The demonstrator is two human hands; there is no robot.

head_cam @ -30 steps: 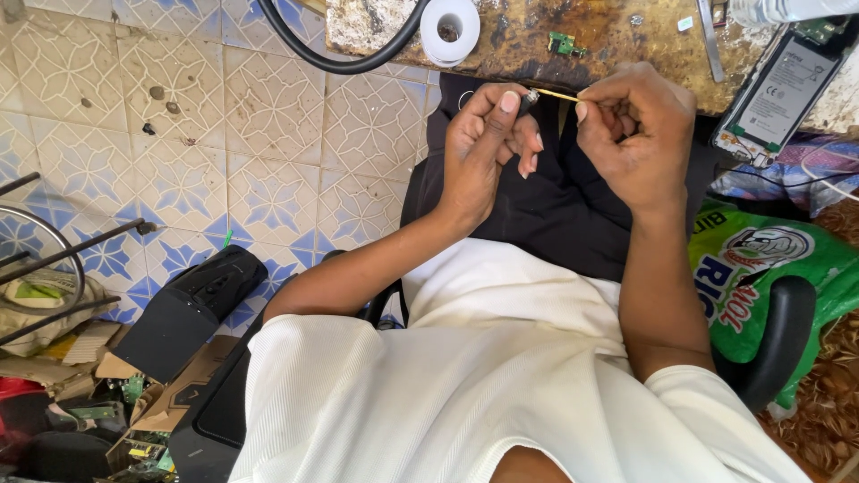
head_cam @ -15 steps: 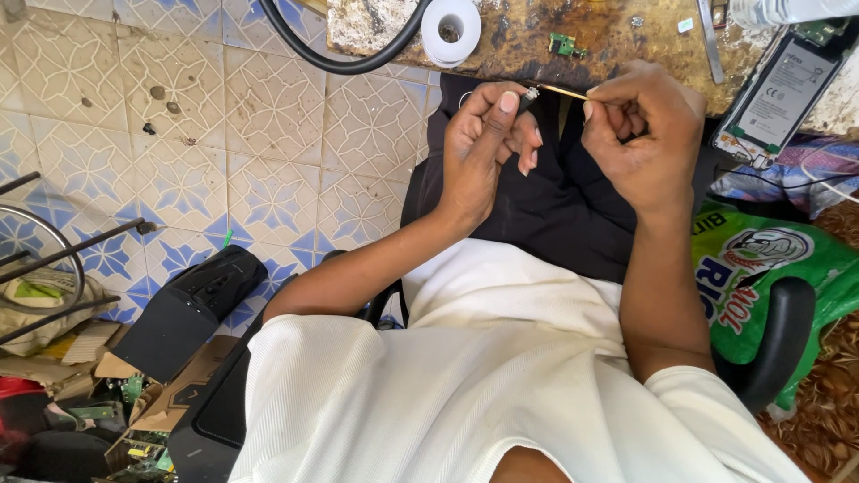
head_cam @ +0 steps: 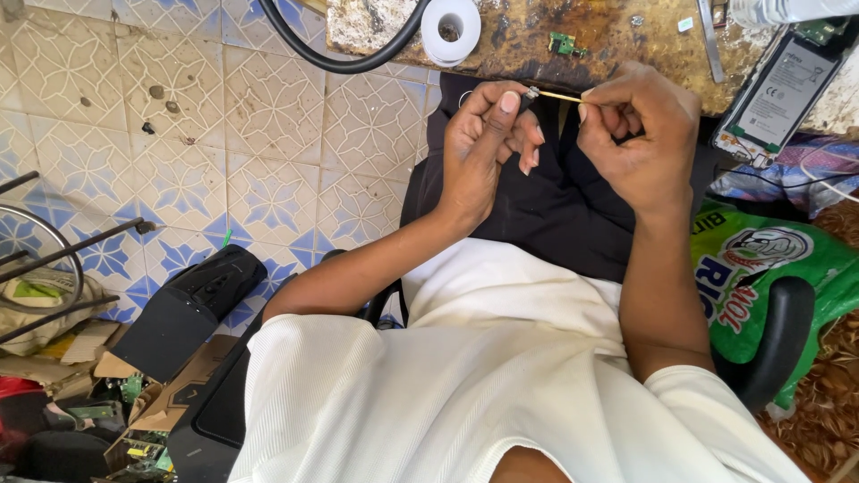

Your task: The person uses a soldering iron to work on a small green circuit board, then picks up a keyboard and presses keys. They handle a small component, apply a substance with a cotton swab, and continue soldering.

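At the twelve o'clock edge of the view, just below the scarred workbench (head_cam: pixel 617 40), we held both hands close together over our dark lap (head_cam: pixel 555 206). Our left hand (head_cam: pixel 488 148) had its thumb and forefinger pressed together on a small dark tip (head_cam: pixel 530 93), the other fingers curled loosely behind. Our right hand (head_cam: pixel 640 134), at about one o'clock, pinched the far end of a thin yellowish rod (head_cam: pixel 559 96) between thumb and forefinger, the rest of that hand folded into a fist. So the rod lay nearly level, bridging the two hands, with the tip at its left end.

Compared with a second earlier and half a second earlier, very little had moved: the hands sat in almost the same spot, the rod kept the same slant, and both pinches had held. We judged from this that the work was fine and steady, a fitting or twisting at the tip rather than a carry.

On the bench, at eleven o'clock of the hands, lay a white roll of tape (head_cam: pixel 450 27) and a black cable loop (head_cam: pixel 331 54); at two o'clock rested a phone with its back open (head_cam: pixel 778 89). A green printed bag (head_cam: pixel 769 259) lay at four o'clock, and a black case (head_cam: pixel 183 309) at eight o'clock on the tiled floor (head_cam: pixel 179 134).
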